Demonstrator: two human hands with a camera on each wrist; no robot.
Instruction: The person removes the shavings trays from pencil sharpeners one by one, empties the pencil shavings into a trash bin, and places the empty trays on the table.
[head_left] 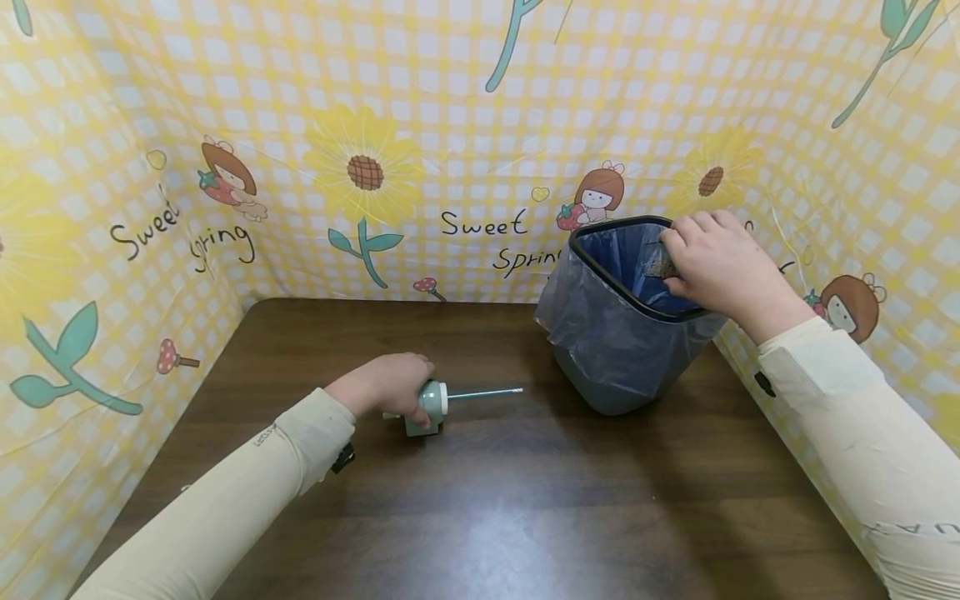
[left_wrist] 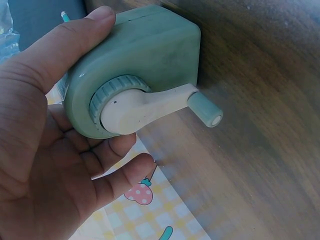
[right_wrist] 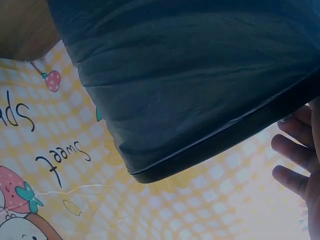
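My left hand [head_left: 393, 385] grips a green pencil sharpener [left_wrist: 150, 50] lying on the table, thumb on one side and fingers on the other. Its white crank [left_wrist: 145, 107] has a green knob and faces the wrist camera. A thin teal pencil [head_left: 483, 392] sticks out of the sharpener's front towards the right. Over the opening of a lined trash bin [head_left: 618, 350], my right hand [head_left: 716, 258] pinches a small see-through piece with brownish bits [head_left: 660, 265], partly hidden by the fingers. In the right wrist view, fingertips [right_wrist: 290, 182] show beside the bin's dark rim [right_wrist: 200, 155].
The bin stands at the back right of the brown wooden table [head_left: 480, 500], its plastic liner [head_left: 562, 308] folded over the rim. Yellow checked cloth [head_left: 465, 150] walls the back and both sides.
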